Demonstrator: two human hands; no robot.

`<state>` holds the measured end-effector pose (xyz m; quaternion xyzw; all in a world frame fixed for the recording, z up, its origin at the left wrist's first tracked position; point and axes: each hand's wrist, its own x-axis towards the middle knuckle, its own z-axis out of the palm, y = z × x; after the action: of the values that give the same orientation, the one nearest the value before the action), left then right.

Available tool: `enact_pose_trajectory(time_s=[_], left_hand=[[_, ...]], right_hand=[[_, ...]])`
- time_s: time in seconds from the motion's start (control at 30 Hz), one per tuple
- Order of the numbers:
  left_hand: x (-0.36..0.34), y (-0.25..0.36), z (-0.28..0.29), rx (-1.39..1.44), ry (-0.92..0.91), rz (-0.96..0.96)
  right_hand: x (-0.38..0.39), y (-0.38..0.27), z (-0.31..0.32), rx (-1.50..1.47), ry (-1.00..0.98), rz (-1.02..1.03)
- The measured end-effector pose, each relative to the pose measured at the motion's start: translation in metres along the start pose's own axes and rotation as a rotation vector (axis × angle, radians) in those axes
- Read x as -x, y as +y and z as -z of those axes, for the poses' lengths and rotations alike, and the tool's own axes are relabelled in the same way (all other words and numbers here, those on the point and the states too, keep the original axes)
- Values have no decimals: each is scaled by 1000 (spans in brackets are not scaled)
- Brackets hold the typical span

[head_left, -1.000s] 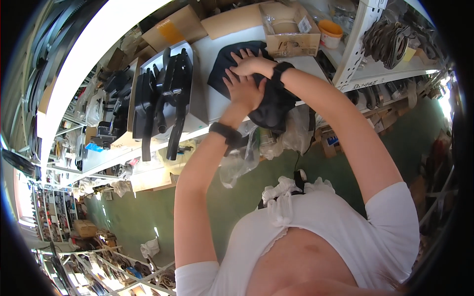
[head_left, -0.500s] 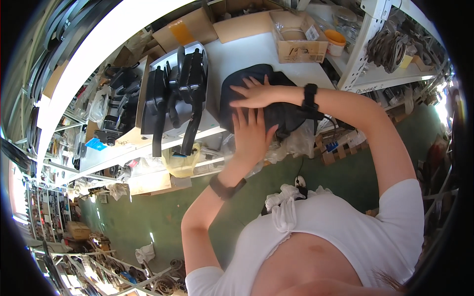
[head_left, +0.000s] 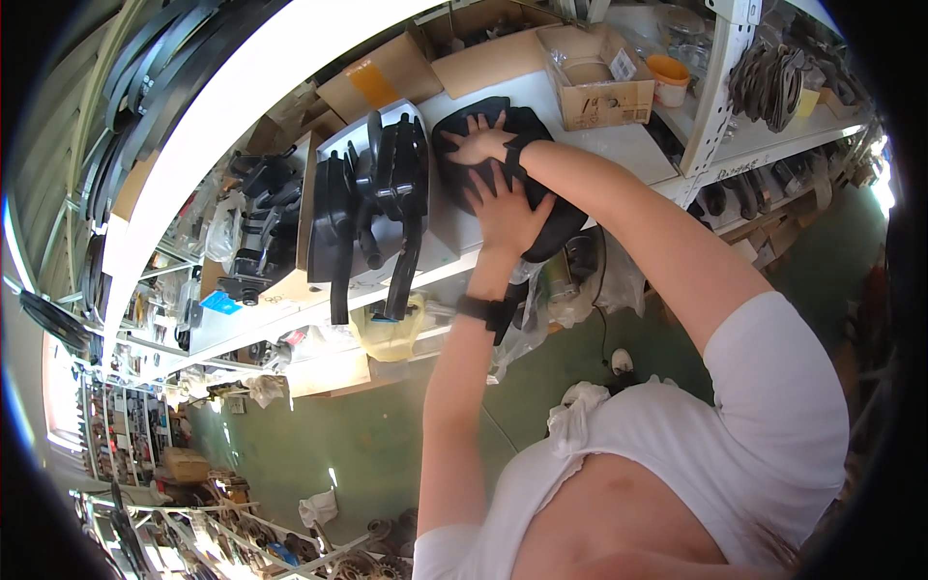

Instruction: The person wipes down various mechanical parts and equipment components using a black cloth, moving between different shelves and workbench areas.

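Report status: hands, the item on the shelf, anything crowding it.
Left hand and right hand both flat on the black pad, fingers spread. Pad lies on the white shelf. Black machine parts close at left, cardboard box behind.

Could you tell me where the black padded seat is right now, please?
In the head view, the black padded seat lies on the white shelf, upper centre, under both hands, between the black moulded plastic parts and the open cardboard box.

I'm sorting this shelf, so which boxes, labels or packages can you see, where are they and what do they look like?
Open brown cardboard box, white label on its side, right of the black pad under both hands.
Flat brown carton behind the pad.
Brown carton with orange label, further left.
Small orange tub, right of the open box.
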<state>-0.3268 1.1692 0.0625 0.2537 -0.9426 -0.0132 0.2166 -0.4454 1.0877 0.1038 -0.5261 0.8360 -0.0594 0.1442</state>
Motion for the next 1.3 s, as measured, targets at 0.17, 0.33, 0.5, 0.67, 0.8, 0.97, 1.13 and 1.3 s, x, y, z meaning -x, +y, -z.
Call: enact_pose_trajectory(time_s=[0.17,0.33,0.5,0.67,0.8,0.97,1.13,1.3], left_hand=[[11,3,5,23,28,-86],[32,9,10,135,158,-307],[54,25,-1,144,233,-346],[54,46,-15,155,256,-490],[50,54,-41,136,318,-611],[71,84,-67,393,-68,-604],[101,129,-83,828,-128,-568],[112,201,-65,1015,-227,-863]], right_hand=[[19,18,-6,33,-42,155],[77,48,-19,141,27,411],[132,64,-40,-40,338,415],[165,84,-50,-128,641,323],[184,96,-53,-78,773,204],[229,115,-76,139,887,56],[320,124,-87,-371,862,-104],[407,148,-106,-594,1192,-452]])
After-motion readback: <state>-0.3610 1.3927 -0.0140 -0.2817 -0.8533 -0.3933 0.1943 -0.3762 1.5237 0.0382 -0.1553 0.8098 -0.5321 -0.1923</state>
